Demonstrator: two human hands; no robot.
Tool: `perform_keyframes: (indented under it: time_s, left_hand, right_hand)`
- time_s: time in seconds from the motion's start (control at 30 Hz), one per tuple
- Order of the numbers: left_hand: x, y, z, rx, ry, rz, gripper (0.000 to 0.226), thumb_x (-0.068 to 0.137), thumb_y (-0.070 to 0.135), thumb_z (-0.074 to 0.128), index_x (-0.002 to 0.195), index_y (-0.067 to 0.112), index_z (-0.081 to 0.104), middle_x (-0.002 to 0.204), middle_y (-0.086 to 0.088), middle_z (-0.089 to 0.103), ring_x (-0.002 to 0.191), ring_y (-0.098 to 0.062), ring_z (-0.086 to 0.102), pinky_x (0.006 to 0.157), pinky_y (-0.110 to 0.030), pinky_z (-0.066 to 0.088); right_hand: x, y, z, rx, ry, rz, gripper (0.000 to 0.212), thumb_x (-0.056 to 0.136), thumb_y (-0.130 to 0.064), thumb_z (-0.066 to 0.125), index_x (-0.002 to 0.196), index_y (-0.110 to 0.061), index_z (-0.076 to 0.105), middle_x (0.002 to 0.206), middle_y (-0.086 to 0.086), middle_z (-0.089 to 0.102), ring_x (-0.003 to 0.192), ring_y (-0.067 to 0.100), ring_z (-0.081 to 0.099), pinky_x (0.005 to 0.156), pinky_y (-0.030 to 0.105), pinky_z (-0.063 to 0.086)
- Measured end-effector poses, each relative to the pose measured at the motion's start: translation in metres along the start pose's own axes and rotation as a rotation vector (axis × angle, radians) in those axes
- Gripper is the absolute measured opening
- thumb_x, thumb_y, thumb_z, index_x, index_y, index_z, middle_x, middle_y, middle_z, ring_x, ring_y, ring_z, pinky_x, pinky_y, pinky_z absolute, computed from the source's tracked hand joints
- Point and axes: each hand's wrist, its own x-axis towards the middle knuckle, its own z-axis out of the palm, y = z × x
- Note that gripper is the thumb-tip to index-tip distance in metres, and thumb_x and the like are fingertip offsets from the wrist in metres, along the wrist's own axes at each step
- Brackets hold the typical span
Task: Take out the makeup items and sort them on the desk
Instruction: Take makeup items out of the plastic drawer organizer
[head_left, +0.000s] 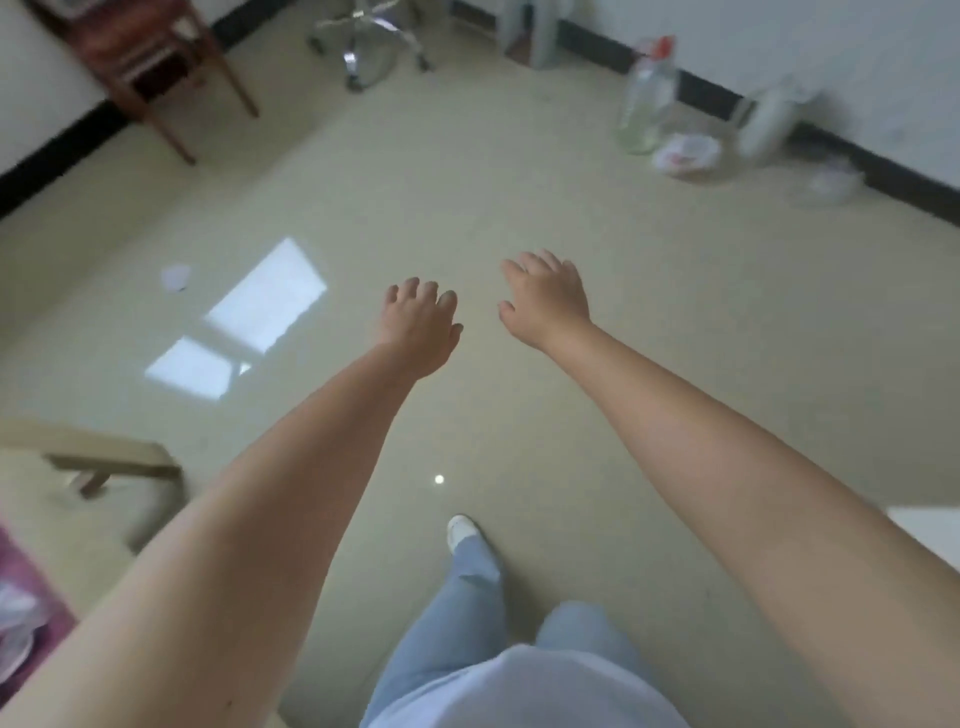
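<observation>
Both arms stretched out over the tiled floor (519, 208), left hand (421, 325) and right hand (545, 301) each with grip loosely spread and holding nothing; no makeup items or surface in view, so weight, fragility and hold undecidable.

wooden chair (150, 62) — far left | plastic bottle (647, 98) — by wall

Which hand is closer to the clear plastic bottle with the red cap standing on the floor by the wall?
The right hand. The bottle stands ahead and to its right. The left hand is held out beside the right one, on the side away from the bottle. Both hands hold nothing.
</observation>
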Motion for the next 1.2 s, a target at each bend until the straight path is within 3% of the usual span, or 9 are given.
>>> perform_keyframes:
  time_s: [0.27, 0.6, 0.9, 1.2]
  left_hand:
    - [0.036, -0.189, -0.001, -0.104, -0.046, -0.348, 0.043, 0.097, 0.033, 0.035, 0.130, 0.006, 0.039, 0.137, -0.014, 0.039, 0.132, -0.031, 0.028, 0.107, -0.040, 0.024]
    - [0.199, -0.348, -0.026, -0.256, -0.052, -0.606, 0.038, 0.096, 0.032, 0.038, 0.121, 0.004, 0.045, 0.128, -0.015, 0.046, 0.126, -0.030, 0.035, 0.100, -0.040, 0.031]
    - [0.318, -0.484, -0.043, -0.386, -0.099, -0.742, 0.038, 0.096, 0.032, 0.038, 0.121, 0.005, 0.045, 0.127, -0.014, 0.047, 0.126, -0.029, 0.034, 0.098, -0.039, 0.032]
    - [0.431, -0.709, -0.060, -0.370, -0.088, -0.773, 0.036, 0.096, 0.032, 0.038, 0.118, 0.005, 0.046, 0.128, -0.014, 0.045, 0.127, -0.029, 0.033, 0.098, -0.038, 0.031]
  right_hand:
    - [0.165, -0.167, 0.010, -0.065, -0.110, -0.309, 0.044, 0.090, -0.023, 0.044, 0.132, -0.011, 0.038, 0.137, 0.012, 0.041, 0.134, 0.027, 0.027, 0.111, 0.041, 0.021]
    - [0.404, -0.273, -0.003, -0.130, -0.178, -0.525, 0.036, 0.090, -0.021, 0.044, 0.123, -0.008, 0.044, 0.130, 0.014, 0.046, 0.130, 0.027, 0.032, 0.107, 0.039, 0.024]
    - [0.590, -0.369, -0.014, -0.164, -0.274, -0.641, 0.040, 0.090, -0.022, 0.045, 0.126, -0.008, 0.043, 0.132, 0.012, 0.045, 0.131, 0.027, 0.031, 0.110, 0.040, 0.023]
    - [0.784, -0.526, 0.002, -0.162, -0.276, -0.647, 0.035, 0.089, -0.019, 0.045, 0.122, -0.006, 0.046, 0.127, 0.014, 0.047, 0.128, 0.028, 0.032, 0.108, 0.038, 0.023]
